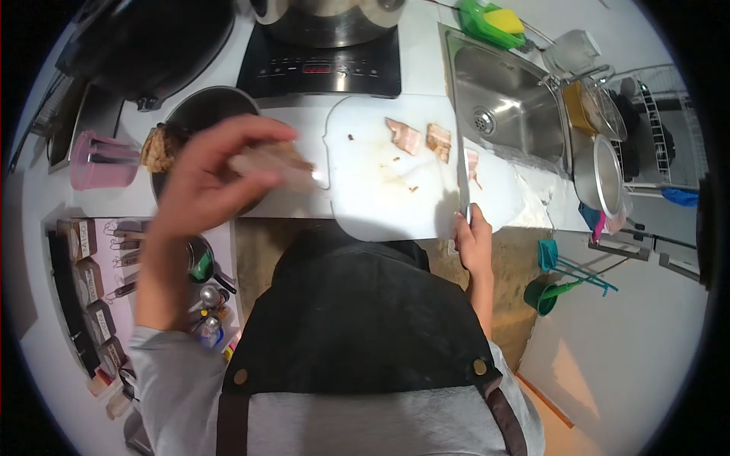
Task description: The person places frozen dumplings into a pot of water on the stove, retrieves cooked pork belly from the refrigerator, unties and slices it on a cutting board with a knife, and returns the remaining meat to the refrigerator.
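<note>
My left hand [217,171] is raised over the dark pot [220,99], its thumb and fingers pinched on a pale, motion-blurred slice of meat [277,167]. In my right hand [475,243] is the handle of a knife [462,171], whose blade lies along the right part of the white cutting board [361,190]. Two pieces of meat [404,137] [439,142] rest on the board left of the blade, with small brown crumbs near them. Another piece [473,163] is just right of the blade. A browned chunk [158,149] sits at the pot's left rim.
An induction cooker [319,72] with a steel pot [327,23] stands behind the board. The sink [502,91] is at the right, with a metal bowl [601,178] beside it. At the left are a pink container [103,161] and a large black pan [144,45].
</note>
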Tool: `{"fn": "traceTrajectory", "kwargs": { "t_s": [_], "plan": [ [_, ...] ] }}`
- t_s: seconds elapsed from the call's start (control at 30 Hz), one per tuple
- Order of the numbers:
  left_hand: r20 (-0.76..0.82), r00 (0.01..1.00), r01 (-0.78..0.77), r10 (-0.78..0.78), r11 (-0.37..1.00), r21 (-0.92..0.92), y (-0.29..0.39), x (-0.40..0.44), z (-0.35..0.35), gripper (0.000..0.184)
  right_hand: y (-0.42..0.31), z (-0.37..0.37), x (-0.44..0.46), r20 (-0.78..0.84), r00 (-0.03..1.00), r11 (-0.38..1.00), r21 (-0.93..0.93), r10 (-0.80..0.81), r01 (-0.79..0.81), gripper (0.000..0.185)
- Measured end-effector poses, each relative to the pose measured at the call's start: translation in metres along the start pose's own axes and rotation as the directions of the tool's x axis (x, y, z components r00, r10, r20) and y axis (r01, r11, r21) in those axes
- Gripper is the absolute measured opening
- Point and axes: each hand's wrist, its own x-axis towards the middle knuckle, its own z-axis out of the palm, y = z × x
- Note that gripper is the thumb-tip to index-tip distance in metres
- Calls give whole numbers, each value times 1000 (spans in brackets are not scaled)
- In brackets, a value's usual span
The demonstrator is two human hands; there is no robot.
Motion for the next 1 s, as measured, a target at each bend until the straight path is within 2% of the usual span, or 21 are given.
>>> {"fn": "traceTrajectory", "kwargs": {
  "t_s": [0.07, 0.13, 0.2, 0.23, 0.27, 0.33, 0.4, 0.47, 0.53, 0.57, 0.63, 0.77, 0.83, 0.87, 0.93, 1.0],
  "plan": [
    [87, 991, -109, 101, 990, 91, -24, 14, 41, 31, -9, -5, -2, 5, 999, 999, -27, 45, -44, 18],
    [231, 972, 24, -50, 993, 114, -52, 31, 80, 30, -6, -11, -5, 52, 998, 998, -53, 25, -22, 18],
    [327, 937, 54, -119, 978, 201, -105, 45, 110, 32, 5, -17, -10, 77, 996, 998, -46, 37, -33, 18],
    [332, 936, 58, -121, 979, 195, -122, 50, 118, 32, 14, -18, -12, 110, 994, 996, -85, -8, 18, 16],
    [332, 930, 67, -156, 962, 264, -134, 57, 123, 34, 19, -21, -13, 146, 988, 990, -121, -54, 72, 13],
    [334, 923, 76, -191, 941, 329, -141, 63, 126, 36, 18, -27, -21, 189, 982, 992, -116, -30, 52, 13],
    [229, 939, 195, -257, 945, 262, -133, 68, 126, 40, 7, -33, -28, 256, 963, 997, -12, 79, -79, 23],
    [172, 959, 170, -225, 943, 285, -133, 66, 127, 43, 20, -31, -28, 271, 961, 998, -5, 58, -59, 24],
    [76, 949, 261, -305, 899, 351, -127, 59, 130, 44, 20, -29, -29, 288, 957, 999, 5, 36, -39, 24],
    [77, 948, 265, -309, 898, 351, -131, 54, 134, 44, 13, -28, -28, 293, 954, 995, 59, 62, -83, 24],
    [65, 998, -28, -2, 894, 448, -142, 45, 143, 43, 7, -22, -26, 299, 950, 985, 116, 89, -129, 23],
    [19, 999, -36, 31, 904, 427, -138, 40, 147, 37, -1, -13, -25, 226, 972, 976, 192, 59, -104, 22],
    [-44, 969, 246, -243, 931, 270, -129, 37, 146, 34, -3, -9, -30, 212, 974, 966, 226, 74, -122, 21],
    [-32, 970, 241, -241, 932, 272, -123, 34, 145, 34, -3, -7, -32, 226, 968, 950, 262, 108, -167, 21],
    [-181, 906, 413, -383, 893, 179, -115, 31, 142, 36, -5, 1, -39, 231, 961, 927, 305, 150, -218, 21],
    [-181, 917, 383, -354, 910, 160, -117, 29, 142, 35, -8, 10, -50, 265, 947, 897, 349, 182, -270, 22]
  ]
}}
